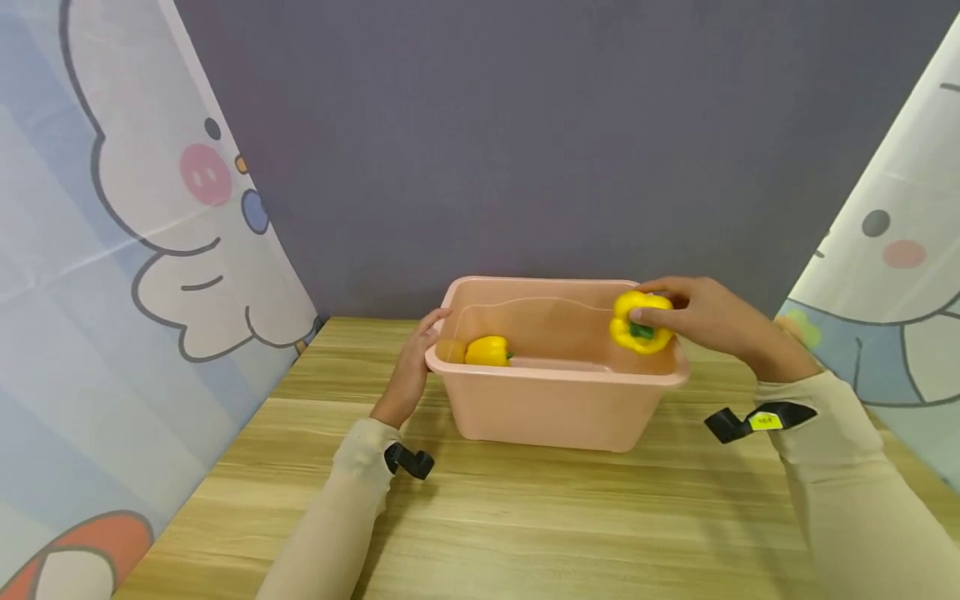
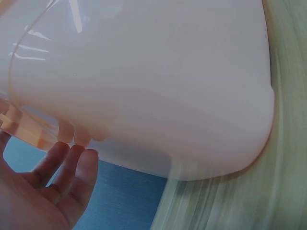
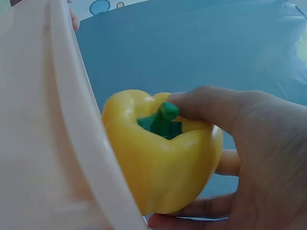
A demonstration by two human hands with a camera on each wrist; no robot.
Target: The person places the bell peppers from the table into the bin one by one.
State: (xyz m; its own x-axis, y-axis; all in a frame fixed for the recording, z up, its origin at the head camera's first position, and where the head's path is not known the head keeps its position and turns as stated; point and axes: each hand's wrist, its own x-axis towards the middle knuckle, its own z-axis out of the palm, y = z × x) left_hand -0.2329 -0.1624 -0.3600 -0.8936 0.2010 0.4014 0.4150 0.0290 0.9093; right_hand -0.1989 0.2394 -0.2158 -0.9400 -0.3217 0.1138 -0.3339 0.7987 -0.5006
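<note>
A yellow bell pepper [image 1: 632, 321] with a green stem is in my right hand [image 1: 705, 321], at the right end of a pink plastic bin [image 1: 555, 408]. In the right wrist view, the thumb lies beside the stem of the bell pepper [image 3: 158, 163] and the other fingers go round its far side. At the bin's left end my left hand [image 1: 411, 367] holds the rim. The left wrist view shows several fingertips [image 2: 86, 165] touching the bin's outer wall [image 2: 168, 96] below that rim. Inside the bin, at its left, lies another yellow bell pepper [image 1: 486, 351].
The bin stands on a wood-grain table [image 1: 480, 517], close to a dark grey back wall [image 1: 525, 142]. Cartoon-printed cloths hang on the left [image 1: 75, 333] and right [image 1: 900, 292]. Black wrist devices [image 1: 408, 460] sit on both sleeves.
</note>
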